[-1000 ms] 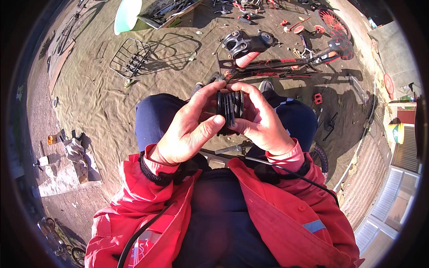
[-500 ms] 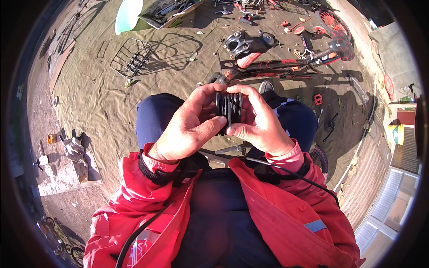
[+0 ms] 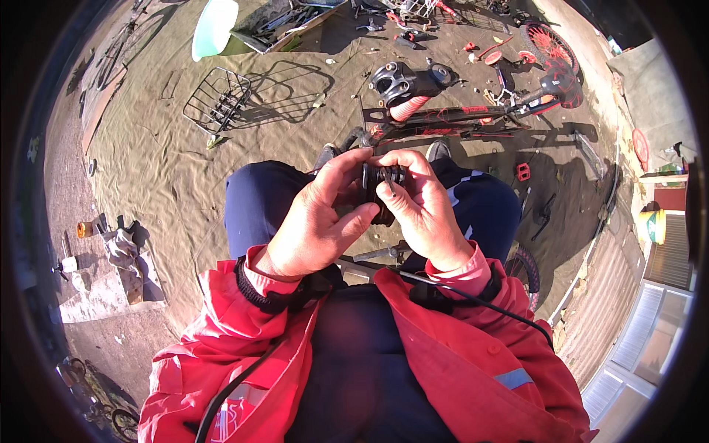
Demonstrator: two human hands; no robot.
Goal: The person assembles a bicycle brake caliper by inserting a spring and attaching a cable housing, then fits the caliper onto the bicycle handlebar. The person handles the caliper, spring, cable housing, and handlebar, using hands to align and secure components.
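Observation:
Between my two hands is a short black bundle of rings [image 3: 383, 193], ribbed like a stack. My left hand [image 3: 317, 214] closes on its left end, thumb below and fingers over the top. From the other side my right hand [image 3: 427, 210] grips it, the thumb pressed on its front face and the index finger curled over the top. The palms hide much of the bundle. Just beyond my hands lies a black and red bicycle frame [image 3: 443, 118] with a black stem [image 3: 402, 80] and a saddle [image 3: 563, 83].
A black wire rack [image 3: 218, 100] lies on the tarp [image 3: 177, 170] to the left. Further back are a pale green tub [image 3: 215, 28], a tray of tools [image 3: 284, 26] and a red-spoked wheel [image 3: 549, 46]. A red pedal [image 3: 523, 171] is on the right.
My right thumb has moved up from the lower edge of the black rings onto their front. The bundle has turned slightly, and both hands still hold it.

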